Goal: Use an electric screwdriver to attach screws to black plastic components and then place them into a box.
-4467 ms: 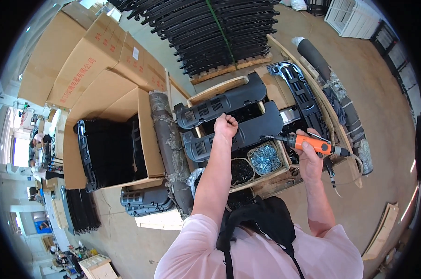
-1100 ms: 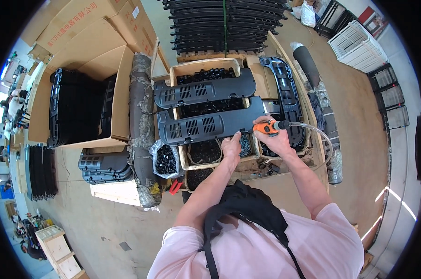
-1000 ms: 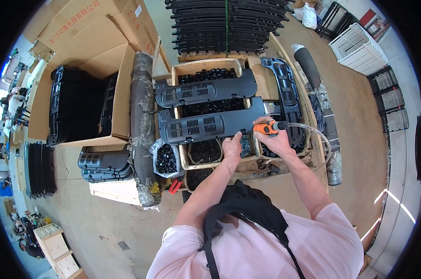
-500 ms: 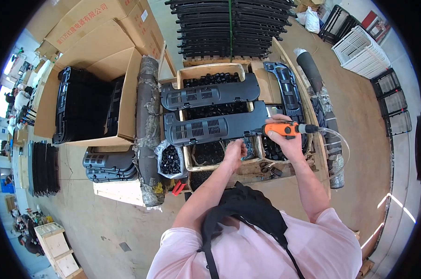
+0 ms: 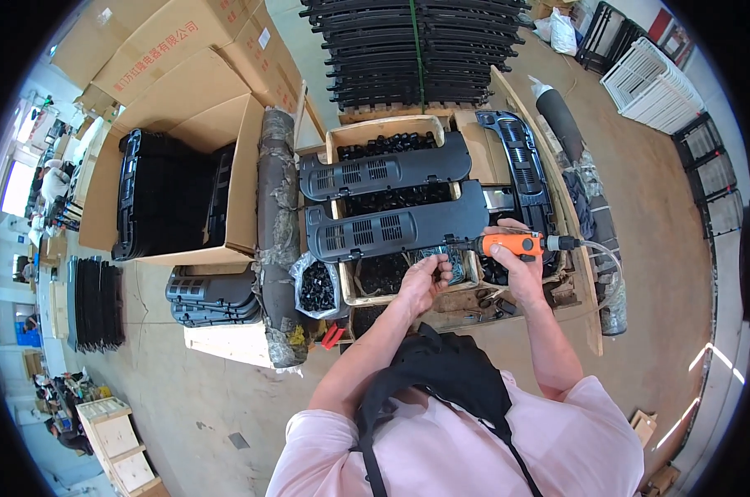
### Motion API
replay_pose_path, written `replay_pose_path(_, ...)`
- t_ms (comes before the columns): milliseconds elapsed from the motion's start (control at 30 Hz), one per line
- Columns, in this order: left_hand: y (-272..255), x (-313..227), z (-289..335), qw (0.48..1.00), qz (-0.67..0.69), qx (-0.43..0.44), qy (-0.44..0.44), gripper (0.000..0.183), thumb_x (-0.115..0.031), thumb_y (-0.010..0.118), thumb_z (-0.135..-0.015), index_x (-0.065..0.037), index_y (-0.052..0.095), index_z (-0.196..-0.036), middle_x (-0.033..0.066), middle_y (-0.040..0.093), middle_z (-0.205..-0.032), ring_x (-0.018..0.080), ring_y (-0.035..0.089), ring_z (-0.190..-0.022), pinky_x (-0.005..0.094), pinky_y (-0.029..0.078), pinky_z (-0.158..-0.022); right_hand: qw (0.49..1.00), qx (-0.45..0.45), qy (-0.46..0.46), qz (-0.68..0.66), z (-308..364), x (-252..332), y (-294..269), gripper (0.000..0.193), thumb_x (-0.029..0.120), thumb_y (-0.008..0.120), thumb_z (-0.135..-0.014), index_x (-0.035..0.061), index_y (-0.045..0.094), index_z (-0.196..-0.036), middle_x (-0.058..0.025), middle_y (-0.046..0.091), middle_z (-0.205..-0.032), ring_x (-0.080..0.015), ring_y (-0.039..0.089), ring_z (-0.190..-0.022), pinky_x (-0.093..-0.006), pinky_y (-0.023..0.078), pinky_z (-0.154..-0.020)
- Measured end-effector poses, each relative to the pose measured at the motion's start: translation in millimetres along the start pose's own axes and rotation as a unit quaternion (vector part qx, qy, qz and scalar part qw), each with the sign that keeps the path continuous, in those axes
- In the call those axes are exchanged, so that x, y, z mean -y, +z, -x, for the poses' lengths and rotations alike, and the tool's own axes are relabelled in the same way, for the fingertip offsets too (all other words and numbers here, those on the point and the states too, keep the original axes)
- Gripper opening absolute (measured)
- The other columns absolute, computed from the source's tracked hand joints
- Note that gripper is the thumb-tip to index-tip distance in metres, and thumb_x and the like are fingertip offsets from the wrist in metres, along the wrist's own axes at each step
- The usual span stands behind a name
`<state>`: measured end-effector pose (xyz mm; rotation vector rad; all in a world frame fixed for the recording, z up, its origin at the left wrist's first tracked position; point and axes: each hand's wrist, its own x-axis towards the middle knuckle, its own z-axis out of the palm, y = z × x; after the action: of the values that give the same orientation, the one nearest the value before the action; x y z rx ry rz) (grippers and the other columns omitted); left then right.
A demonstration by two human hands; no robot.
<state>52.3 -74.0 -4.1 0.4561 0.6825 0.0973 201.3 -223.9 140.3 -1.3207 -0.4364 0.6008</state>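
Observation:
My right hand [image 5: 517, 267] is wrapped round an orange air screwdriver [image 5: 517, 244], with a clear hose at its back end. The driver points left, its tip at the right part of the near dark-grey vented plastic panel [image 5: 408, 230]. My left hand [image 5: 425, 283] is just below that panel's front edge, its fingers curled together beside a compartment of small bluish metal screws [image 5: 458, 272]. Whatever those fingers hold, if anything, is too small to make out. A second vented panel [image 5: 408, 171] lies behind the first, both resting across wooden bins.
Black plastic parts fill the wooden bins [image 5: 347, 291] and a clear bag [image 5: 317, 286] at left. Beyond a wrapped roll [image 5: 275, 199] stands an open carton [image 5: 246, 178] of dark panels. Another black part [image 5: 520, 166] lies at right. Stacked black bars [image 5: 412, 54] stand behind.
My left hand has turned, showing more of its curled fingers beside the screws. The driver stays in my right hand at the near panel. The whole view has shifted slightly.

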Motion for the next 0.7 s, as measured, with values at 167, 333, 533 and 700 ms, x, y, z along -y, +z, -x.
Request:
replay_pose_path(167,23,-7,12,0.999,0.014,-0.031,-0.012,0.024,-0.024,0.052,-0.111,-0.005,0.065,-0.118,0.0081,0.073,-0.104,0.0192,0.071,-0.09,0.0308,0.06,-0.076,1.0,-0.012,0.006,-0.006,3,-6,-6,0.05,0.004,0.076,-0.086,0.0001,0.058,-0.133,-0.0169,0.072,-0.12,-0.0229,0.068,-0.112,-0.0396,0.055,-0.101)
replay_pose_path(333,8,-2,7,0.999,-0.013,-0.029,0.005,0.025,-0.025,0.054,-0.11,-0.004,0.066,-0.117,0.009,0.073,-0.105,0.0198,0.071,-0.09,0.0325,0.06,-0.076,1.0,0.002,0.007,-0.002,4,-6,-6,0.051,0.004,0.076,-0.086,0.0,0.058,-0.133,-0.017,0.071,-0.121,-0.0219,0.068,-0.111,-0.039,0.055,-0.1)
replay_pose_path(533,3,1,2,1.0,-0.013,-0.003,-0.003,0.029,-0.029,0.051,-0.111,-0.004,0.064,-0.118,0.011,0.073,-0.109,0.0208,0.07,-0.089,0.0336,0.059,-0.078,1.0,0.015,0.024,-0.01,6,-9,-9,0.054,0.004,0.076,-0.085,0.0005,0.057,-0.136,-0.0176,0.071,-0.122,-0.0248,0.068,-0.114,-0.0414,0.051,-0.106)
replay_pose_path(700,21,-6,10,1.0,0.011,-0.002,-0.006,0.034,-0.032,0.048,-0.112,-0.002,0.058,-0.124,0.0142,0.071,-0.116,0.0234,0.072,-0.095,0.0359,0.061,-0.081,1.0,0.012,0.022,-0.012,6,-12,-13,0.054,0.003,0.076,-0.085,0.0012,0.057,-0.136,-0.0171,0.071,-0.122,-0.0239,0.068,-0.114,-0.0404,0.052,-0.104)
